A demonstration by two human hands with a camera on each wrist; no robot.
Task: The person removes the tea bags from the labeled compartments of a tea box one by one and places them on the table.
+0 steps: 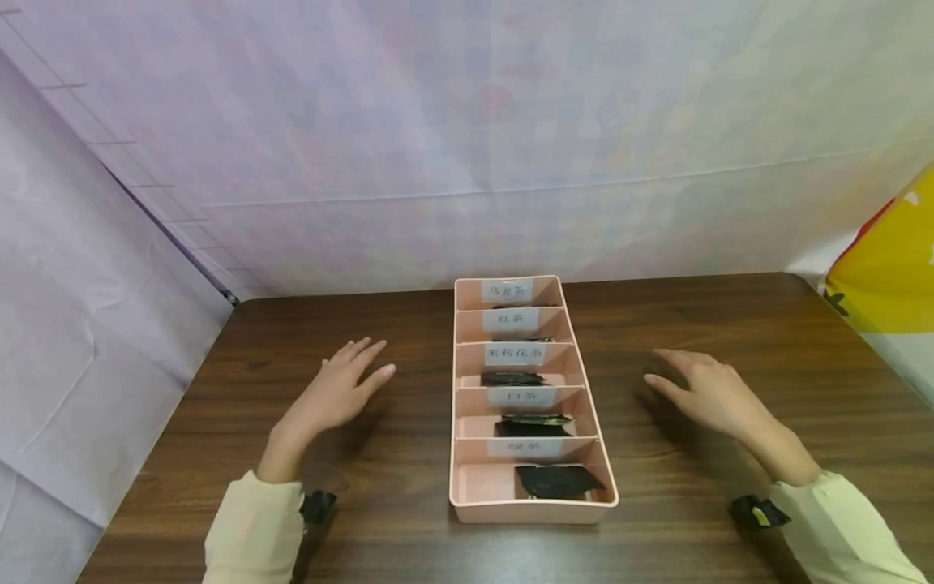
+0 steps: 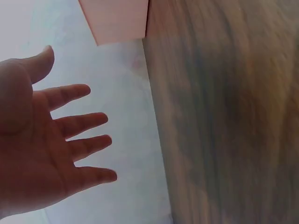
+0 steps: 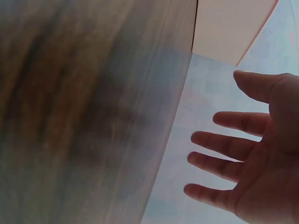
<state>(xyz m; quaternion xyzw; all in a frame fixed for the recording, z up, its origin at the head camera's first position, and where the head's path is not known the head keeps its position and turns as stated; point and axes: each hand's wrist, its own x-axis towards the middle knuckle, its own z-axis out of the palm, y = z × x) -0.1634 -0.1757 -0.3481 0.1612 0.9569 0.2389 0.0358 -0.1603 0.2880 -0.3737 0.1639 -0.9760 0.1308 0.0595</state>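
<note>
A pink divided box [image 1: 531, 513] stands lengthwise on the wooden table, its several compartments each bearing a white label with Chinese writing. Dark flat packets lie in them; the nearest compartment holds a black packet [image 1: 558, 481], and the one behind it has a packet with a green pattern [image 1: 536, 420]. Left of the box, my left hand [image 1: 334, 395] hovers over the table with spread, straight fingers and holds nothing. My right hand [image 1: 718, 395] is on the other side, likewise spread and apart from the box. Both wrist views show bare palms, with the box's pink side [image 2: 117, 21] beyond.
The dark wooden table [image 1: 394, 551] ends at a pale patterned cloth [image 1: 365, 146] hanging behind it. White cloth [image 1: 80, 349] hangs along the left side. A yellow and red cloth [image 1: 886, 268] shows at the far right. Black bands [image 1: 319, 507] circle the wrists.
</note>
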